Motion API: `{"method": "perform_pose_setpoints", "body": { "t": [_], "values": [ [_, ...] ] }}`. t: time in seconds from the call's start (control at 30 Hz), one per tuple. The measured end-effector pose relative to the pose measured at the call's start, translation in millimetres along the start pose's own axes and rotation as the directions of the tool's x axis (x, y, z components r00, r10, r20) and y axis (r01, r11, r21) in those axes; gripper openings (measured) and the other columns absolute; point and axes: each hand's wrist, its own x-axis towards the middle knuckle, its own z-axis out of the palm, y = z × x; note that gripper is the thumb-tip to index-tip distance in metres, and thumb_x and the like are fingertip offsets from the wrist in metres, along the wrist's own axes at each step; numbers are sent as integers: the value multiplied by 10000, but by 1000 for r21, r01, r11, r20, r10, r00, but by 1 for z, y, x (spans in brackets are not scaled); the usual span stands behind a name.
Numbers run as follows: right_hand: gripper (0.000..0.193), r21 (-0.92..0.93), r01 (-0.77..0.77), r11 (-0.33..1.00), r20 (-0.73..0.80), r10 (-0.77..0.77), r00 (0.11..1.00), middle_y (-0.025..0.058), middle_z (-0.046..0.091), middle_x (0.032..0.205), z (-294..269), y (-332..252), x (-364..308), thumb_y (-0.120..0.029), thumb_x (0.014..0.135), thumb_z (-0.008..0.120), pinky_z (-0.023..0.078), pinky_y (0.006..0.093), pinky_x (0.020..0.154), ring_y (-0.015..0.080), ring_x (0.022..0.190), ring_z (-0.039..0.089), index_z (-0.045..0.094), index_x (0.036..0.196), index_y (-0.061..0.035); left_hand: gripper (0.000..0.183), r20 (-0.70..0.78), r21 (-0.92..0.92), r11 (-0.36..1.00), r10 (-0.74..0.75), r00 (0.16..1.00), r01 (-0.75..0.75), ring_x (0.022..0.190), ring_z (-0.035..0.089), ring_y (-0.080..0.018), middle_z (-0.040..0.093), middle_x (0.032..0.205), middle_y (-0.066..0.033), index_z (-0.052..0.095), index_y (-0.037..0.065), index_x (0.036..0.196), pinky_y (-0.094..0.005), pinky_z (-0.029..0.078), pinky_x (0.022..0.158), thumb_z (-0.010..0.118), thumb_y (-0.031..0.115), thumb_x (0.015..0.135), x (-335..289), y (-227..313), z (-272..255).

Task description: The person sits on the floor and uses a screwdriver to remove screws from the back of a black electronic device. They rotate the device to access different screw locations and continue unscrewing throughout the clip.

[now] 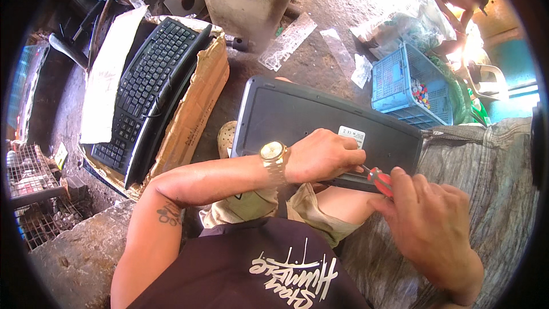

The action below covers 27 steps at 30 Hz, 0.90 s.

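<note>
Across my lap lies a black keyboard [286, 117], its underside up, with a white label [352, 133] on it. My right hand [429, 226] is closed round the red-and-grey handle of a screwdriver [381, 182], whose shaft points left toward the keyboard's near edge. Over that same edge, my left hand [323, 155] rests with its fingers curled together, right at the screwdriver's tip. Whatever those fingers pinch, if anything, is hidden, and so is the exact spot where the tip ends. A gold watch [273, 153] circles my left wrist.
On the left, a cardboard box [197, 100] holds several black keyboards [150, 74]. A blue crate [394, 88] with small colourful pieces stands at the far right, near another person [457, 0]. A large bin [251, 6] is ahead. A grey woven sack [480, 189] lies at my right.
</note>
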Motion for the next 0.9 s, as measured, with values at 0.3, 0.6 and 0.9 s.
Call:
{"method": "perform_pose_setpoints", "body": {
  "t": [0.3,0.6,0.9],
  "values": [
    [325,-2,92,996,-8,-92,996,96,543,895,-6,5,-6,-219,909,725,474,389,643,240,801,623,673,1173,-36,158,110,-88,996,31,993,-22,809,690,-397,674,907,-126,626,73,1016,-506,547,698,707,138,897,-1,-1,-5],
    [374,40,202,979,-61,-199,978,132,611,1037,-12,8,1,-268,889,783,527,389,608,268,775,669,671,1176,-56,155,13,-62,995,80,997,-79,800,693,-336,653,893,-87,677,91,1013,-447,562,658,763,153,900,0,1,0],
    [386,99,196,976,-137,-182,974,128,584,1036,-6,4,1,-287,894,799,555,409,610,291,783,678,680,1206,-94,211,-16,-94,977,192,981,-193,917,694,-347,666,924,-102,672,54,1014,-497,556,1061,786,166,876,3,-1,-2]
  ]
}}
